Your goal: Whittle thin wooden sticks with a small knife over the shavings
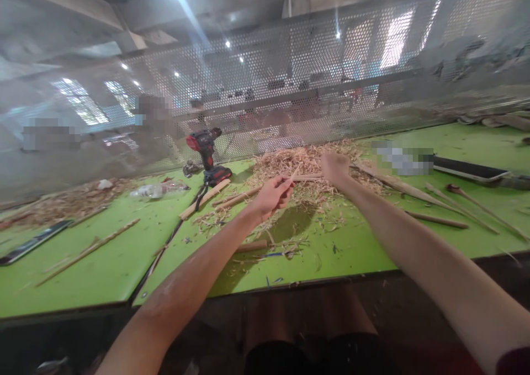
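Stick, slim and pale, slants up out of our left hand, where our thumb and fingers are pinched together on it, over the green table. Beside it a wooden rod spans the gap toward our right hand, a curled blur; we cannot tell what it grips. Behind our hands lie wood shavings, with a cordless drill upright to the left and a perforated screen beyond.
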The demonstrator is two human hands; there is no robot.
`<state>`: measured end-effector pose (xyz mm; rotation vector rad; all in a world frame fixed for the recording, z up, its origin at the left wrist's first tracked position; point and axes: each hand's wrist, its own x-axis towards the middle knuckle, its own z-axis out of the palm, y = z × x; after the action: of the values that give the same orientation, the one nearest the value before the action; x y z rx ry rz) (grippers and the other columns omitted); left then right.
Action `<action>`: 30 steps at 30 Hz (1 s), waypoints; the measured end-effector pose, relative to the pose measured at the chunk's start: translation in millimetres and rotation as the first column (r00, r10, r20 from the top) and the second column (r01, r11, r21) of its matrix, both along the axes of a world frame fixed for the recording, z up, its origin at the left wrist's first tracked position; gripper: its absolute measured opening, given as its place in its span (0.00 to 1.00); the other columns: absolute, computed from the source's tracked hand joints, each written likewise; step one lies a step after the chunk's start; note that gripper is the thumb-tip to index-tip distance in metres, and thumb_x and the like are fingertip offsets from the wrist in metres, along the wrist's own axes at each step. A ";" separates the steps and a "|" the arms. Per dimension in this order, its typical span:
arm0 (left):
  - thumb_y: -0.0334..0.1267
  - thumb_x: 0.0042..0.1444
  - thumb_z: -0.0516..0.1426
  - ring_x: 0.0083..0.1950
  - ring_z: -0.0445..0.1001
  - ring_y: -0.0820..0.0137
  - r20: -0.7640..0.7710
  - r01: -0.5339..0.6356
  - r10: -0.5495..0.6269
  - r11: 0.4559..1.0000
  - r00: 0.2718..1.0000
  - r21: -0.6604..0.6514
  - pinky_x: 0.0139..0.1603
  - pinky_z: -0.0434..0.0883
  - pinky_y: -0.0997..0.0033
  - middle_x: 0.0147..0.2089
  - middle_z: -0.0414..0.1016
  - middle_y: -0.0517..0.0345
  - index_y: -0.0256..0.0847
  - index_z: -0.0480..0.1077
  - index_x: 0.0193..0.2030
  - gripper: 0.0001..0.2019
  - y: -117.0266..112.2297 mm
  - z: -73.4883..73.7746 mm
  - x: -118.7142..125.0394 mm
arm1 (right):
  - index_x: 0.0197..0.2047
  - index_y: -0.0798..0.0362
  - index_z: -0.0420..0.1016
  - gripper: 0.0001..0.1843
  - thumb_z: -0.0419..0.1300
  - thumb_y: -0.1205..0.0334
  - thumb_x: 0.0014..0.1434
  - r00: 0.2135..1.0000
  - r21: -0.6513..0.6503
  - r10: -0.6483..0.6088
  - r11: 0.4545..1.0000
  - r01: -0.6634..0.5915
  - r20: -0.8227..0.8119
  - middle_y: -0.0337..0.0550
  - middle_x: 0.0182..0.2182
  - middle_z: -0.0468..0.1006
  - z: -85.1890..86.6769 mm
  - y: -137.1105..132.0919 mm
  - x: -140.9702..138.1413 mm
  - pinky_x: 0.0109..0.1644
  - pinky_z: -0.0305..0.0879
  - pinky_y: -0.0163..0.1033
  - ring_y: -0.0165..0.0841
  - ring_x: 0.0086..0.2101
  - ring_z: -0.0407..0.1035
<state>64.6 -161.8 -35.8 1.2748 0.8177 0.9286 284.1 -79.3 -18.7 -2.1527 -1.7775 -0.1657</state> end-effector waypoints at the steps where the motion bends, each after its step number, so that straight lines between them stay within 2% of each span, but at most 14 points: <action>1: 0.34 0.75 0.56 0.20 0.53 0.82 0.011 -0.002 0.002 1.000 1.000 0.001 0.20 0.49 0.81 0.26 0.62 0.66 0.38 0.68 0.38 0.10 0.9 -0.9 0.2 | 0.45 0.68 0.86 0.14 0.57 0.77 0.67 1.000 0.034 -0.013 0.999 0.014 -0.022 0.72 0.41 0.84 1.2 0.9 8.1 0.43 0.64 0.41 0.49 0.44 0.79; 3: 0.34 0.74 0.57 0.19 0.51 0.83 0.025 -0.032 0.032 0.999 0.999 -0.006 0.19 0.48 0.82 0.26 0.62 0.67 0.39 0.67 0.37 0.10 4.6 -3.8 0.7 | 0.41 0.63 0.85 0.14 0.57 0.69 0.71 0.996 0.115 -0.006 0.993 0.017 -0.089 0.65 0.38 0.83 4.8 1.9 17.1 0.40 0.61 0.39 0.44 0.40 0.77; 5: 0.34 0.73 0.58 0.18 0.50 0.83 0.023 -0.074 0.074 0.997 0.997 -0.013 0.19 0.46 0.82 0.26 0.62 0.68 0.39 0.66 0.36 0.11 9.2 -7.4 0.9 | 0.34 0.57 0.80 0.18 0.57 0.61 0.75 0.966 0.163 0.105 0.984 -0.067 -0.238 0.53 0.31 0.78 8.4 2.1 15.2 0.37 0.58 0.38 0.37 0.33 0.71; 6: 0.34 0.73 0.58 0.18 0.50 0.83 0.022 -0.096 0.096 0.995 0.995 -0.015 0.18 0.45 0.82 0.25 0.63 0.68 0.39 0.66 0.36 0.11 11.3 -9.0 1.0 | 0.31 0.55 0.76 0.21 0.57 0.57 0.76 0.924 0.165 0.191 0.976 -0.142 -0.333 0.47 0.27 0.75 9.8 1.9 11.2 0.36 0.57 0.37 0.34 0.30 0.67; 8: 0.34 0.73 0.58 0.17 0.50 0.84 0.023 -0.125 0.125 0.992 0.992 -0.016 0.18 0.45 0.82 0.25 0.63 0.68 0.40 0.66 0.36 0.11 14.2 -11.2 1.3 | 0.28 0.53 0.69 0.25 0.58 0.51 0.77 0.788 0.154 0.344 0.938 -0.310 -0.511 0.40 0.23 0.68 11.3 0.3 1.0 0.34 0.56 0.36 0.30 0.26 0.60; 10: 0.33 0.73 0.57 0.17 0.50 0.83 0.016 -0.143 0.143 0.990 0.990 -0.016 0.18 0.45 0.82 0.24 0.63 0.68 0.40 0.65 0.36 0.11 15.5 -12.6 2.1 | 0.29 0.53 0.68 0.26 0.61 0.45 0.75 0.672 0.141 0.423 0.890 -0.433 -0.608 0.37 0.23 0.67 11.7 -3.5 -8.2 0.33 0.55 0.35 0.28 0.25 0.58; 14: 0.34 0.72 0.58 0.17 0.51 0.82 -0.012 -0.159 0.159 0.987 0.987 0.018 0.18 0.45 0.82 0.22 0.62 0.70 0.40 0.65 0.35 0.12 15.7 -15.5 4.6 | 0.40 0.56 0.80 0.23 0.69 0.41 0.68 0.549 0.134 0.507 0.804 -0.579 -0.665 0.35 0.24 0.68 11.3 -13.6 -17.5 0.32 0.53 0.35 0.27 0.25 0.56; 16: 0.33 0.72 0.59 0.17 0.51 0.82 -0.026 -0.156 0.157 0.987 0.987 0.030 0.18 0.46 0.82 0.22 0.61 0.70 0.40 0.66 0.35 0.12 15.3 -16.5 5.5 | 0.42 0.57 0.83 0.21 0.72 0.44 0.64 0.502 0.154 0.516 0.788 -0.596 -0.694 0.34 0.22 0.68 10.9 -16.5 -18.9 0.32 0.52 0.35 0.27 0.25 0.56; 18: 0.32 0.73 0.58 0.17 0.51 0.82 -0.043 -0.160 0.161 0.987 0.986 0.027 0.18 0.46 0.82 0.22 0.61 0.70 0.40 0.66 0.35 0.11 14.7 -16.6 5.9 | 0.38 0.59 0.84 0.17 0.74 0.51 0.63 0.468 0.189 0.507 0.798 -0.572 -0.724 0.35 0.22 0.68 10.4 -17.0 -19.0 0.31 0.52 0.36 0.27 0.25 0.57; 21: 0.32 0.73 0.57 0.17 0.52 0.82 -0.059 -0.173 0.174 0.985 0.983 0.013 0.18 0.46 0.82 0.22 0.62 0.70 0.39 0.67 0.35 0.11 13.9 -15.7 5.7 | 0.36 0.60 0.84 0.09 0.70 0.62 0.65 0.431 0.237 0.465 0.843 -0.483 -0.774 0.37 0.22 0.70 9.7 -14.0 -16.6 0.32 0.55 0.36 0.27 0.26 0.58; 23: 0.33 0.72 0.59 0.17 0.52 0.83 -0.059 -0.176 0.176 0.984 0.983 0.008 0.18 0.46 0.82 0.22 0.62 0.69 0.39 0.67 0.36 0.11 14.0 -15.4 5.4 | 0.35 0.60 0.84 0.07 0.69 0.65 0.64 0.443 0.243 0.431 0.875 -0.419 -0.787 0.38 0.23 0.71 9.0 -10.3 -13.6 0.34 0.58 0.37 0.28 0.27 0.60; 27: 0.34 0.71 0.61 0.17 0.54 0.83 -0.050 -0.185 0.185 0.983 0.981 0.011 0.18 0.47 0.82 0.23 0.64 0.69 0.40 0.66 0.35 0.11 15.8 -16.7 5.4 | 0.33 0.59 0.83 0.04 0.73 0.68 0.55 0.499 0.264 0.429 0.892 -0.368 -0.753 0.39 0.26 0.75 6.3 -3.0 -8.6 0.37 0.60 0.37 0.30 0.30 0.63; 30: 0.33 0.71 0.60 0.17 0.53 0.82 -0.058 -0.205 0.206 0.979 0.977 0.018 0.19 0.46 0.82 0.23 0.64 0.69 0.40 0.66 0.35 0.11 17.0 -18.0 5.8 | 0.40 0.59 0.86 0.12 0.75 0.60 0.55 0.487 0.244 0.455 0.866 -0.436 -0.746 0.36 0.24 0.73 5.3 -2.7 -9.8 0.34 0.56 0.37 0.29 0.28 0.60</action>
<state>70.4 -144.8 -53.7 1.2493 1.0063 1.0652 274.3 -82.0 -13.3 -1.2783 -1.6363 0.7876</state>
